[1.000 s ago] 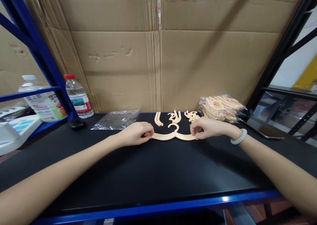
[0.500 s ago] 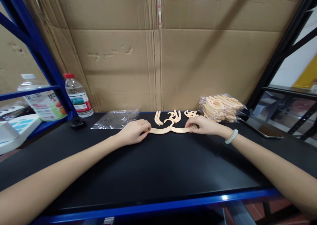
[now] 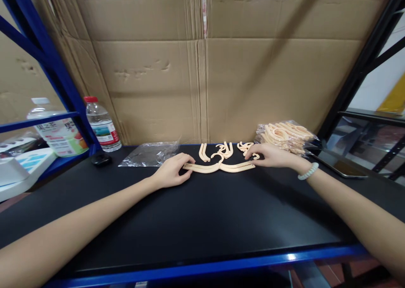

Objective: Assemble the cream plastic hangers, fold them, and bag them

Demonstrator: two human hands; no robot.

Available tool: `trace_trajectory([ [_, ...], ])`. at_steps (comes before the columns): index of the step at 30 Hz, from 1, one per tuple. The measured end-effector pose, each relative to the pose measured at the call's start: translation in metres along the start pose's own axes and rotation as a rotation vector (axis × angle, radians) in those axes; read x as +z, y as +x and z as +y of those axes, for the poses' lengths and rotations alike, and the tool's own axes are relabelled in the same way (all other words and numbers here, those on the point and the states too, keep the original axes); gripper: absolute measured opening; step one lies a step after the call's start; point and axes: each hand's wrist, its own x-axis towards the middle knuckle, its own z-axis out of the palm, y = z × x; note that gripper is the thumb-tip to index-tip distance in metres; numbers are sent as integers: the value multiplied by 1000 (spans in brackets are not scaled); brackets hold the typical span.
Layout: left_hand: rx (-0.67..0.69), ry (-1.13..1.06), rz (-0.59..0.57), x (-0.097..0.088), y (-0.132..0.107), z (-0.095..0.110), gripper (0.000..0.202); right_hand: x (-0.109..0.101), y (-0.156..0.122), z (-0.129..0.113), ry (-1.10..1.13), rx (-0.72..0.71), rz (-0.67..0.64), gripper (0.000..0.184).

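Note:
A cream plastic folding hanger lies spread on the black tabletop, its hook pointing away from me. My left hand has thumb and fingers closed around the hanger's left end, which shows between them. Over the far side of the right end is my right hand, off the hanger, with curled fingers slightly apart. Its fingertips are beside a small heap of loose hooks; whether they touch one is hard to see. Behind the hanger lie loose hanger arms and more arms with hooks.
A bag of cream hanger parts sits at back right, near a phone. An empty clear plastic bag, a black object and a water bottle are at left. Cardboard walls off the back.
My right hand has let go of the hanger's right end and shifted slightly right and away, toward the hooks. My left hand has stayed at the left end, its grip a little looser.

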Motion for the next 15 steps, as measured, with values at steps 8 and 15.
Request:
trace_trajectory([
  [8,58,-41,3,3,-1,-2,13,-10,-4,12,-147,161,177,22],
  [15,93,-86,1,1,0,0,15,-8,-2,8,-218,218,206,25],
])
